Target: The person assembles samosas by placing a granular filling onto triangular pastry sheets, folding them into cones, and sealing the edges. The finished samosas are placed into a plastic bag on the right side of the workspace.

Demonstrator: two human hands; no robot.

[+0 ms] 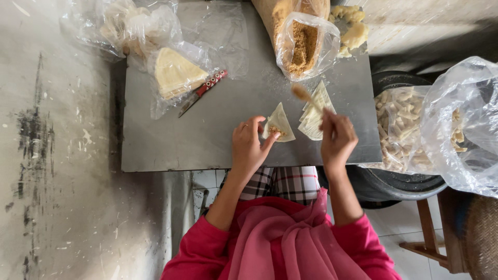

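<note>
Hands apart, left (249, 148) pinning wrapper (279, 123), right (337, 137) gripping spoon (303, 95) (clear crumb bag (303, 46) behind)

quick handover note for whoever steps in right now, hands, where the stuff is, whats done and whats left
Left hand: fingers pin a triangular pastry sheet flat on the grey board; a little brown filling already lies on it.
Right hand: holds a spoon raised over the stack of cut sheets.
Filling bag stands open at the board's far edge; dough lumps beside it. More sheets in a plastic bag, knife next to it.
Done: many folded pieces in the bag on the right.
Left: this sheet is unfolded; the stack is unfilled.
</note>
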